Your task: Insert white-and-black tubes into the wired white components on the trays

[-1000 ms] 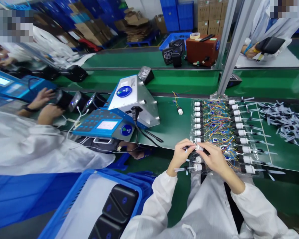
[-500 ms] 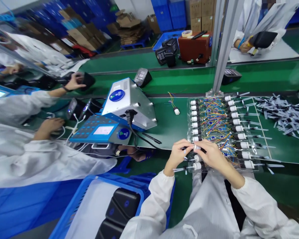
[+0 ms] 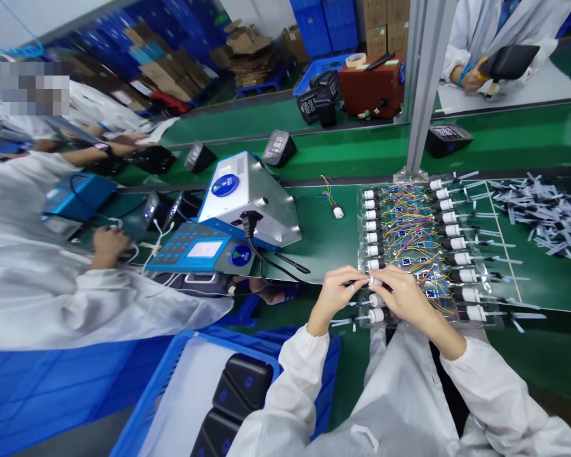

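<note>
At the near edge of the green bench, my right hand (image 3: 400, 292) pinches a white connector (image 3: 374, 281) with thumb and fingers. My left hand (image 3: 339, 285) is closed on a small black piece (image 3: 354, 282) just left of that connector. Around them lies a clear plastic sheet with two columns of white-and-black connectors (image 3: 458, 244), joined by coloured wires (image 3: 412, 219). Pale strips stick out from the right column. A single connector with wires (image 3: 337, 211) lies apart to the left.
A heap of pale strips (image 3: 547, 212) lies at the right. White and blue test devices (image 3: 247, 197) with cables stand left of centre. A metal post (image 3: 421, 95) rises behind the sheet. Below left is a blue crate (image 3: 171, 355) with black units. Co-workers sit nearby.
My left hand has shifted slightly left, away from the connector. A co-worker's arm at the left has moved back from a black unit, which now stands on the green belt.
</note>
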Action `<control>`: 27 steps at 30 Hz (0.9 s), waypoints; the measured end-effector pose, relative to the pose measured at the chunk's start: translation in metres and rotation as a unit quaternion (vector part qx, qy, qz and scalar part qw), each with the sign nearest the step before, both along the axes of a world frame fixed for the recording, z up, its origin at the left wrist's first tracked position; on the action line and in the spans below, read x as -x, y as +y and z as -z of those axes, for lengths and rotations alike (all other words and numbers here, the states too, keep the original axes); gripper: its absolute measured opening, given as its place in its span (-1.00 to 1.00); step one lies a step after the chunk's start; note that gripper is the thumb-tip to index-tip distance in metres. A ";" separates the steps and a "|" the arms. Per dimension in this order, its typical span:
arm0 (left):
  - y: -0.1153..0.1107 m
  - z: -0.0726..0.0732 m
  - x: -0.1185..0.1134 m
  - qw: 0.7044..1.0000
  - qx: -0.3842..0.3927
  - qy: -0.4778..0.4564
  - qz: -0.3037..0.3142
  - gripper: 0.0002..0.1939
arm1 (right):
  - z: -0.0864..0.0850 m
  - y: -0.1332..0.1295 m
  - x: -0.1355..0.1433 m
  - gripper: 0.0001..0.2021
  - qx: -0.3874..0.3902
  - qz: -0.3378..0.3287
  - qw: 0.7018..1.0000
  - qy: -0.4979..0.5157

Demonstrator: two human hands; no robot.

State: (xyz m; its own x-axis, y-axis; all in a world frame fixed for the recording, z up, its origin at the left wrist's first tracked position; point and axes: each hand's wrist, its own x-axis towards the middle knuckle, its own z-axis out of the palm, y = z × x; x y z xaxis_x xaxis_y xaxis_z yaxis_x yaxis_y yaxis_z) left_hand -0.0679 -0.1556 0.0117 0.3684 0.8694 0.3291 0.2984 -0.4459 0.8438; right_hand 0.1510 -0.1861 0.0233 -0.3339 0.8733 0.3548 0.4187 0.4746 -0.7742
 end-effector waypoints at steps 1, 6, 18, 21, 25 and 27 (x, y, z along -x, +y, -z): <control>-0.001 -0.001 0.000 1.000 -0.002 0.000 0.001 -0.87 | -0.001 0.000 0.000 -0.71 0.000 -0.004 1.000 -0.004; -0.003 -0.004 0.000 1.000 -0.002 0.001 0.015 -0.89 | -0.005 0.001 0.001 -0.72 0.003 -0.026 1.000 0.005; -0.001 -0.009 0.003 0.997 0.006 0.073 0.026 -0.88 | -0.020 -0.001 0.005 -0.72 0.002 0.006 0.998 -0.055; -0.007 -0.008 0.001 0.992 -0.030 0.122 -0.030 -0.88 | -0.045 -0.011 -0.008 -0.64 -0.037 0.033 0.996 -0.074; -0.013 -0.006 0.003 0.990 -0.003 0.136 -0.042 -0.86 | -0.079 -0.028 -0.079 -0.75 -0.045 0.121 0.991 -0.027; -0.012 -0.007 0.010 0.990 0.032 0.134 -0.026 -0.78 | -0.081 -0.032 -0.137 -0.80 0.005 0.248 0.969 -0.013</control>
State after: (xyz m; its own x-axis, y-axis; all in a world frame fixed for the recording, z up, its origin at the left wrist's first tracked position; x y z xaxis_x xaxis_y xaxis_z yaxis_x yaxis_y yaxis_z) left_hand -0.0781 -0.1677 0.0185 0.3883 0.9059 0.1692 0.5365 -0.3715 0.7577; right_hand 0.2883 -0.2185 0.1043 0.1180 0.9319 0.3431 0.6132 0.2034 -0.7633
